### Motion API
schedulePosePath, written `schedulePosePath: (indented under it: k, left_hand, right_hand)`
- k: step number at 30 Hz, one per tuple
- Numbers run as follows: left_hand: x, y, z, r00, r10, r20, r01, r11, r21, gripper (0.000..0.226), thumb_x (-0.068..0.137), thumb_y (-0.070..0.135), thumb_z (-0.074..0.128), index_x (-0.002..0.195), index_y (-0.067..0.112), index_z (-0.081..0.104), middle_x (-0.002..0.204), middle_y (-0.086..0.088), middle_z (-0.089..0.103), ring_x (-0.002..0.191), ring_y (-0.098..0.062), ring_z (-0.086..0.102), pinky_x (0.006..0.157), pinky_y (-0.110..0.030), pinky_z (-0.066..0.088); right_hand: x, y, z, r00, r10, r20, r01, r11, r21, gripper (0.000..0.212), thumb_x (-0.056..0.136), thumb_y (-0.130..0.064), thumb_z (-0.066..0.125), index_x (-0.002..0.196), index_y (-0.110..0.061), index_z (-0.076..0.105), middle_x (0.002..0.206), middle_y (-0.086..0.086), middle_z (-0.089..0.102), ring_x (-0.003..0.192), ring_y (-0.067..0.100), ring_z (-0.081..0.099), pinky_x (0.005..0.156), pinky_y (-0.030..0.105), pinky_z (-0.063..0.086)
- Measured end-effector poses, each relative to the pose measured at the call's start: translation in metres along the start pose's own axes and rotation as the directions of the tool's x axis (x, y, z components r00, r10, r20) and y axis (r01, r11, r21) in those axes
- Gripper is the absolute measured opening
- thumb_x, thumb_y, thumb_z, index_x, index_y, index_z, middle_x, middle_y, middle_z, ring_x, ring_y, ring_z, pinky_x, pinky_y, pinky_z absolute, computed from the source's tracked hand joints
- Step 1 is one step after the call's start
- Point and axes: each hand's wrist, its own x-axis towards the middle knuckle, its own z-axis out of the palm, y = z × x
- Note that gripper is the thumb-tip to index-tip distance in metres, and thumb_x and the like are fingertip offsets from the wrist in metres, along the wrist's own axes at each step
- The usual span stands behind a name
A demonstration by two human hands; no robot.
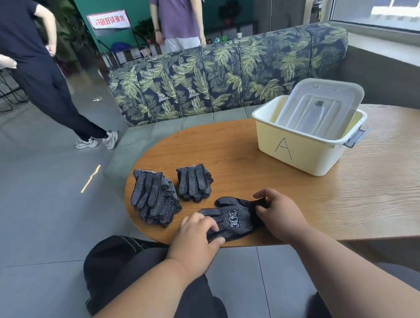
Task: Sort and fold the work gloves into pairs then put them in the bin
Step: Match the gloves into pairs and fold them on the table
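A dark dotted work glove [235,220] lies flat near the front edge of the wooden table [322,198]. My left hand [198,237] grips its finger end, thumb along the near side. My right hand [277,212] pinches its cuff end. A loose pile of several dark dotted gloves [154,199] lies to the left. A smaller folded stack [194,184] sits just behind the flat glove. The pale yellow bin [297,150] marked "A" stands at the back right, with its white lid [322,105] leaning inside it.
A leaf-patterned sofa [219,73] runs behind the table. Two people stand beyond it on the left [36,64] and at the back [178,17]. A window ledge [387,34] lies at the far right. My dark trousers [152,275] are below the table edge.
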Motion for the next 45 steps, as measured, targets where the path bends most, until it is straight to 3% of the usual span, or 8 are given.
schedulePosePath:
  k: [5,9,15,20,24,29,39,45]
  left_hand:
    - [0.003,-0.014,-0.005,0.998,-0.055,0.026,0.057,0.994,-0.092,0.008,0.090,0.043,0.073,0.091,0.037,0.068,0.108,0.023,0.051,0.112,-0.004,0.039,0.099,-0.025,0.033]
    - [0.003,-0.021,-0.006,0.996,-0.063,0.067,0.072,0.987,-0.142,0.003,0.092,0.036,0.073,0.091,0.038,0.073,0.108,0.026,0.052,0.111,0.000,0.040,0.098,-0.023,0.032]
    - [0.008,-0.023,-0.009,0.997,-0.050,0.063,0.057,0.992,-0.115,0.006,0.087,0.038,0.074,0.091,0.040,0.070,0.106,0.025,0.054,0.111,-0.003,0.044,0.104,-0.032,0.039]
    - [0.024,-0.001,-0.013,0.999,0.020,-0.027,-0.022,0.998,-0.066,0.022,0.091,0.046,0.063,0.112,0.040,0.068,0.115,0.025,0.051,0.118,-0.002,0.042,0.106,-0.030,0.038]
    - [0.041,0.017,-0.002,0.995,0.083,0.049,-0.084,0.996,0.007,0.049,0.099,0.046,0.053,0.147,0.035,0.053,0.153,0.013,0.040,0.143,-0.012,0.027,0.121,-0.032,0.026]
    - [0.052,0.012,0.020,0.986,0.036,0.160,-0.050,0.995,0.084,0.058,0.102,0.057,0.042,0.155,0.035,0.040,0.169,0.008,0.022,0.154,-0.020,0.015,0.125,-0.045,0.020]
    - [0.056,0.011,0.024,0.998,0.006,0.067,-0.017,0.986,0.167,0.057,0.105,0.055,0.037,0.151,0.023,0.050,0.160,0.005,0.041,0.147,-0.017,0.032,0.123,-0.036,0.026]
    - [0.075,0.029,0.017,1.000,-0.009,0.007,0.007,0.974,0.228,0.032,0.108,0.027,0.037,0.127,0.019,0.062,0.123,0.000,0.065,0.113,-0.022,0.057,0.100,-0.034,0.043]
  right_hand:
    - [-0.001,0.000,-0.001,1.000,-0.019,0.009,0.019,1.000,-0.001,0.024,0.090,-0.020,0.064,0.105,-0.038,0.066,0.079,-0.016,0.063,0.074,0.006,0.059,0.066,0.026,0.043]
    - [-0.001,0.000,0.002,0.999,-0.046,0.012,0.047,0.998,-0.040,0.021,0.088,-0.018,0.061,0.091,-0.039,0.063,0.088,-0.012,0.067,0.083,0.016,0.061,0.069,0.028,0.043]
    - [-0.002,0.000,0.004,0.996,-0.094,-0.001,0.092,0.982,-0.163,0.023,0.092,-0.021,0.059,0.101,-0.037,0.073,0.101,-0.007,0.053,0.085,0.020,0.058,0.072,0.029,0.044]
    - [-0.003,-0.001,0.003,0.993,-0.117,-0.005,0.113,0.964,-0.240,0.029,0.093,-0.024,0.059,0.111,-0.041,0.075,0.106,-0.004,0.044,0.096,0.021,0.055,0.079,0.029,0.043]
    - [-0.005,-0.005,0.006,0.978,-0.207,-0.026,0.187,0.923,-0.335,0.039,0.090,-0.022,0.059,0.112,-0.049,0.075,0.124,-0.002,0.051,0.114,0.027,0.046,0.096,0.037,0.036]
    - [-0.004,-0.002,0.009,0.983,-0.175,0.047,0.179,0.898,-0.401,0.042,0.093,-0.030,0.053,0.122,-0.056,0.068,0.140,-0.007,0.051,0.122,0.027,0.043,0.104,0.041,0.035]
    - [0.002,0.003,0.007,0.992,-0.109,0.056,0.122,0.915,-0.385,0.042,0.092,-0.042,0.053,0.131,-0.056,0.062,0.133,-0.008,0.053,0.119,0.027,0.043,0.102,0.040,0.036]
    - [-0.001,0.002,0.007,0.990,-0.129,0.061,0.142,0.900,-0.412,0.050,0.093,-0.039,0.049,0.140,-0.055,0.053,0.140,-0.006,0.050,0.121,0.028,0.042,0.102,0.041,0.034]
